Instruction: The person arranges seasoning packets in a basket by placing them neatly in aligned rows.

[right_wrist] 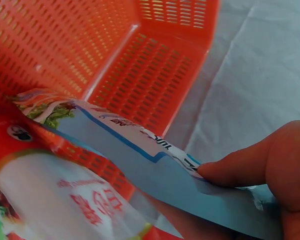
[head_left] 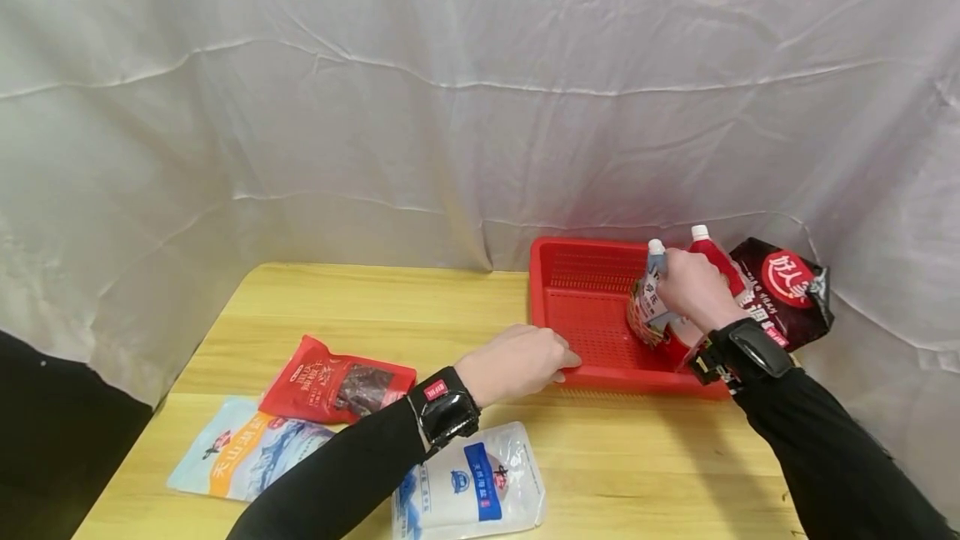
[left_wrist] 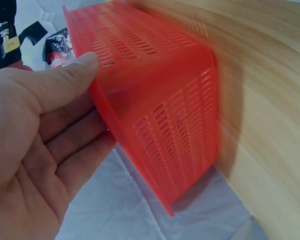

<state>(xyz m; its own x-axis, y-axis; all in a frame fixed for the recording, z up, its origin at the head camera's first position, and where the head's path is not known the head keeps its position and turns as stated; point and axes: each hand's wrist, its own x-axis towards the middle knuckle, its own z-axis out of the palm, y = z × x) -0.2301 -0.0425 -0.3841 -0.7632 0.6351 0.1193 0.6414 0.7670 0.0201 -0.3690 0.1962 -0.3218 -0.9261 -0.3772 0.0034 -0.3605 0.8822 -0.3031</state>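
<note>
A red slotted basket stands at the back right of the wooden table. My right hand grips a blue-and-white spouted pouch upright inside the basket's right end. In the right wrist view a fingertip of that hand presses on the pouch above the basket floor. Beside it stands a red spouted pouch with a white cap. My left hand holds the basket's near rim; its thumb lies over the rim, the fingers outside the wall.
A dark bag leans at the basket's right end. On the near left of the table lie a red snack packet, a pale blue and orange pouch and a white salt bag. White cloth hangs behind.
</note>
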